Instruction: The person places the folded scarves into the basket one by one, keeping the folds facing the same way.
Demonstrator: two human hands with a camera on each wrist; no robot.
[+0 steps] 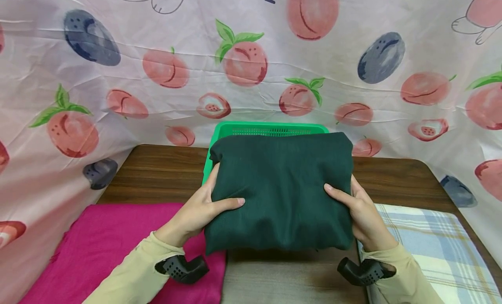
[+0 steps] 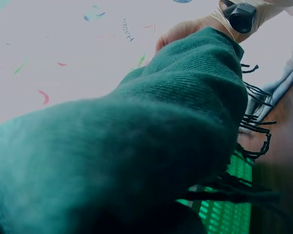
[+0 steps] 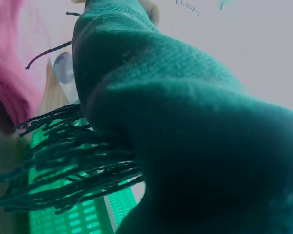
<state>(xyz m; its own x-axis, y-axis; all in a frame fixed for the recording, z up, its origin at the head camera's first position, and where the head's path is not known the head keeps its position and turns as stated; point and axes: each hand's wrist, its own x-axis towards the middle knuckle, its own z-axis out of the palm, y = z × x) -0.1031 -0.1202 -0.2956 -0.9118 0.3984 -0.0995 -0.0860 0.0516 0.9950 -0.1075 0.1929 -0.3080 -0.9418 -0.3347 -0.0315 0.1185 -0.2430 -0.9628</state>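
Observation:
A dark green scarf (image 1: 278, 190), folded into a thick rectangle, is held up in front of the body. My left hand (image 1: 196, 212) grips its left side, thumb lying across the near face and fingers behind it. On the opposite side my right hand (image 1: 362, 212) holds it the same way, its other fingers mostly hidden by the fabric. Dark fringe (image 3: 88, 161) hangs from the scarf in the right wrist view. Behind and partly covered by the scarf is a green plastic basket (image 1: 270, 125) with slotted walls.
A magenta cloth (image 1: 129, 234) lies on the left of the brown wooden table (image 1: 164, 173). To the right is a blue, white and yellow plaid cloth (image 1: 435, 243). A fruit-print curtain (image 1: 251, 103) hangs behind the table and down its left side.

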